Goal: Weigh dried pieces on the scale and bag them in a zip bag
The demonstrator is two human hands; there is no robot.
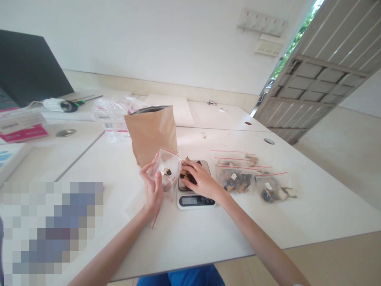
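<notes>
Zip bag (167,169) upright, mouth rightward

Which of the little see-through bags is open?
The small zip bag held up in the left hand beside the scale is open, mouth gaping. The other zip bags lie flat on the table's right side.
</notes>
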